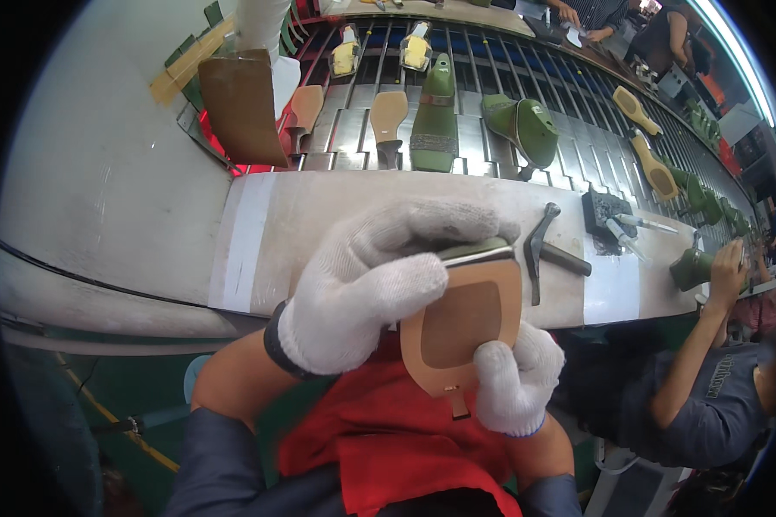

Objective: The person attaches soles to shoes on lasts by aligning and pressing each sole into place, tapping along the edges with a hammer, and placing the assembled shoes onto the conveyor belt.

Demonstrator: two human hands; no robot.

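White knit gloves cover both of my hands. My left hand [353, 289] is closed around a green shoe last [479, 248], fingers over its far side and thumb on the near side; a shiny edge shows along it. A tan shoe sole [462, 319] with a darker brown inner area faces up just below the last. At the sole's lower right, my right hand [519, 379] grips it with the thumb on the face. A narrow tab sticks out at its bottom end. How sole and last meet is partly hidden by the left hand.
A hammer [563, 258] lies on the pale bench [310, 194], beside a dark block [606, 220] with white-handled tools. Beyond, a slatted conveyor [353, 116] carries green lasts [435, 129] and tan soles [389, 112]. A co-worker [716, 388] sits at the right, holding a green last.
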